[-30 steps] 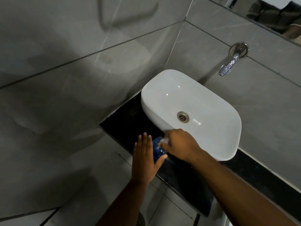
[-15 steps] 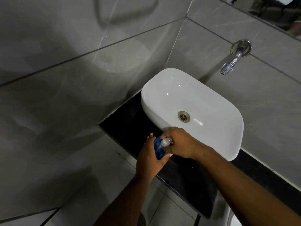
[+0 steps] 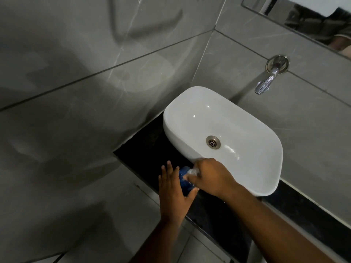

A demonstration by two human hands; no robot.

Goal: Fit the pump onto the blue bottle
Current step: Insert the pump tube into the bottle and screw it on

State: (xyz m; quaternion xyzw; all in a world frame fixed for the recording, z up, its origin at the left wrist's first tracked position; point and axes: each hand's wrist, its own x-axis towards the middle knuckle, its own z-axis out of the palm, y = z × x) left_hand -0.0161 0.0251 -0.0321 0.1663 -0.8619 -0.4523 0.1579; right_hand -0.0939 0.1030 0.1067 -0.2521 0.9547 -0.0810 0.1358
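Note:
The blue bottle (image 3: 183, 180) stands on the black counter (image 3: 148, 149) just in front of the sink's near-left corner. My left hand (image 3: 171, 192) braces it from the left, palm against its side, fingers stretched upward and thumb hooked around its near side. My right hand (image 3: 210, 177) comes in from the right and is closed over the clear pump (image 3: 191, 171) at the top of the bottle. Most of the pump and the bottle's neck are hidden under my fingers, so I cannot tell how the pump sits on the neck.
A white oval sink (image 3: 247, 130) with a metal drain (image 3: 213, 142) sits on the counter, touching my right hand's knuckles. A chrome tap (image 3: 266, 82) sticks out of the grey tiled wall above it. A mirror edge (image 3: 303, 21) is at the top right.
My left fingers, curled around the bottle half a second ago, have straightened while the thumb stays hooked. My right hand stays closed on the pump at the bottle's top.

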